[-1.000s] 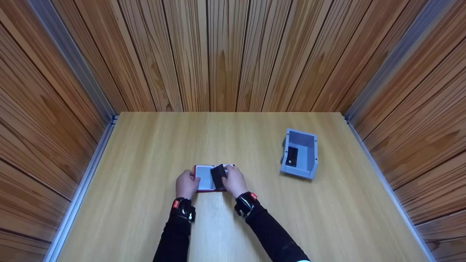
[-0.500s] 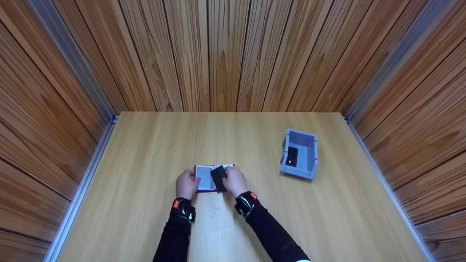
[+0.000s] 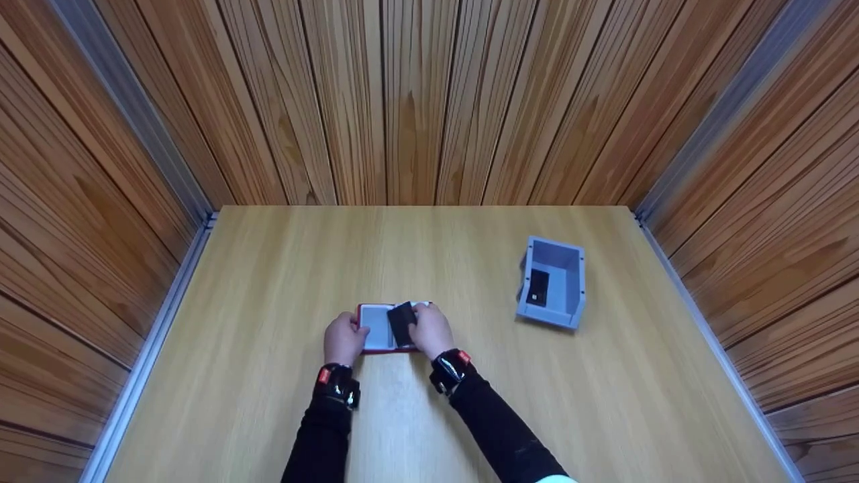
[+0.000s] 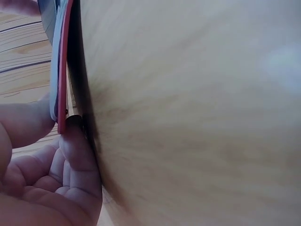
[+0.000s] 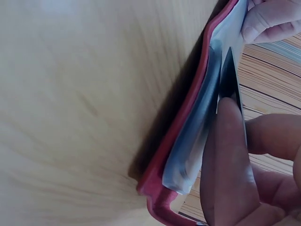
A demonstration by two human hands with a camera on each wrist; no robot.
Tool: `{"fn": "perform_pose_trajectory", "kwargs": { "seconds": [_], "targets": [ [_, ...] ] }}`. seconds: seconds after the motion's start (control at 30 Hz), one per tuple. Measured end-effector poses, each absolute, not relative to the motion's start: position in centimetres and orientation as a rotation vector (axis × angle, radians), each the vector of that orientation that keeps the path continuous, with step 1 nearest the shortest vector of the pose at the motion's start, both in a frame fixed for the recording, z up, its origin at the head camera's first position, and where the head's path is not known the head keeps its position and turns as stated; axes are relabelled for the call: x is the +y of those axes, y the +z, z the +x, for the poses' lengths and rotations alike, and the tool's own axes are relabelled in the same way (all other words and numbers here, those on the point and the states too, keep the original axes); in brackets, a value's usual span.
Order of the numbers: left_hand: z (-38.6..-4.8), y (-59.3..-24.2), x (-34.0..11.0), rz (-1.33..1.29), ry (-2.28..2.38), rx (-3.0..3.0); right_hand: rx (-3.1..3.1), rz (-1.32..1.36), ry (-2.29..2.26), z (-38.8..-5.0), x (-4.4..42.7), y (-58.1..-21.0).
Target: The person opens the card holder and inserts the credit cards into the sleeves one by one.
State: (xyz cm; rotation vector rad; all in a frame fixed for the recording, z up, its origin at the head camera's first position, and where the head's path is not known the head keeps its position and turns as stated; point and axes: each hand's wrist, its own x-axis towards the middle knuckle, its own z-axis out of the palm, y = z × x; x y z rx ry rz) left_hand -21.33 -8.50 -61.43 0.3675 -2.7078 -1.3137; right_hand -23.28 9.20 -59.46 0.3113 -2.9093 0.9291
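A red card holder (image 3: 376,330) with pale, clear-looking sleeves lies spread open near the front middle of the table. My left hand (image 3: 343,339) pinches its left edge; the left wrist view has the thumb over the pale sleeves and fingers beneath the red cover (image 4: 64,75). Between thumb and fingers, my right hand (image 3: 433,331) holds a black card (image 3: 400,323), tilted, over the holder's right half. Seen from the right wrist, the thin card (image 5: 229,70) stands edge-on just above the sleeves (image 5: 200,110). Whether its edge is inside a sleeve I cannot tell.
To the right, farther back on the table, sits a grey-blue plastic bin (image 3: 572,316). Inside it, against the left wall, lies a black card-like piece (image 3: 538,287). Wood-panelled walls (image 3: 416,100) enclose the table at the back and both sides.
My right hand and the black card have shifted very slightly left. The left hand keeps its hold on the card holder, and the bin has not moved.
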Motion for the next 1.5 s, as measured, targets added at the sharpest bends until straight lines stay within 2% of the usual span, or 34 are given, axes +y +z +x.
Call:
{"fn": "perform_pose_trajectory", "kwargs": {
  "seconds": [1.0, 1.5],
  "targets": [
    [-21.3, -61.4, -8.6, 0.349, -1.278, -2.714, -2.977, 0.283, 0.801, -23.0, 9.6, -58.7],
    [-21.5, -61.5, -8.4, 0.439, -1.369, -2.730, -3.047, 0.301, 0.828, -23.2, 10.4, -58.3]
  ]
}}
